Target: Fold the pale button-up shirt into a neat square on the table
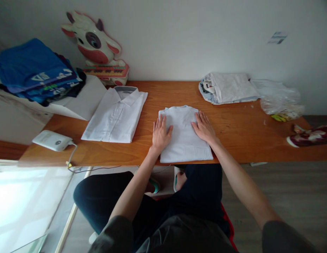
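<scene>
A folded white garment (184,140) lies on the wooden table (239,130) near its front edge. My left hand (160,133) lies flat on the garment's left side, fingers spread. My right hand (204,127) presses flat on its right side. Neither hand grips anything. To the left lies a folded white collared shirt (116,114), apart from both hands.
A folded pale bundle (228,88) and a clear plastic bag (281,98) sit at the back right. Blue clothes (37,72) are piled at the far left, beside a cow figure (96,44). A white device with a cable (52,140) sits at the front left corner.
</scene>
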A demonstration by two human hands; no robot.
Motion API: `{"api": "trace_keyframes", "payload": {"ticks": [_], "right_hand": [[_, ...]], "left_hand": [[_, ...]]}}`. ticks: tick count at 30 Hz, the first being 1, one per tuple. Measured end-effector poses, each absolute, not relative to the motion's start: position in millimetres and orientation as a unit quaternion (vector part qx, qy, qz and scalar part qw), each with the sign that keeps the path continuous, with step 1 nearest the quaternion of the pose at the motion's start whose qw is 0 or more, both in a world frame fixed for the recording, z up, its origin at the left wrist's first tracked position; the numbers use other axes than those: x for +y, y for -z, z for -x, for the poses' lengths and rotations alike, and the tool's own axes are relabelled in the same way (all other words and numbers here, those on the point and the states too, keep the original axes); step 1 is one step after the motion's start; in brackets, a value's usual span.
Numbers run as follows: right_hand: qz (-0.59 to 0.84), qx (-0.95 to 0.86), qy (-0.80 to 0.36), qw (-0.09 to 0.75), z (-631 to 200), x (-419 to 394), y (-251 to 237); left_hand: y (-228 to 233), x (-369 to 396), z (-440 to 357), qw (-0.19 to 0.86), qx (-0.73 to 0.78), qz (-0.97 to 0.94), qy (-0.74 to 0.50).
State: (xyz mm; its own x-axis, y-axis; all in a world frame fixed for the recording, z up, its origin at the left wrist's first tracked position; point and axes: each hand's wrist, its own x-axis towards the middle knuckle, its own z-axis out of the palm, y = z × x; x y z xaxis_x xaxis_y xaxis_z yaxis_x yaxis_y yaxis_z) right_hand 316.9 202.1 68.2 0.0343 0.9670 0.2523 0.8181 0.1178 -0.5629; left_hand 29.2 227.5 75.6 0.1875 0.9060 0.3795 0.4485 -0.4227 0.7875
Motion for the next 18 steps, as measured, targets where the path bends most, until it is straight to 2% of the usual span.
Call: {"api": "trace_keyframes", "payload": {"ticks": [9, 18], "right_hand": [[0.656, -0.678, -0.112, 0.312, -318, 201, -69], [0.655, -0.643, -0.126, 0.376, -321, 201, -69]], "left_hand": [[-77, 230, -22, 0.299, 0.478, -0.670, -0.483], [-85, 231, -11, 0.369, 0.452, -0.543, -0.604]]}}
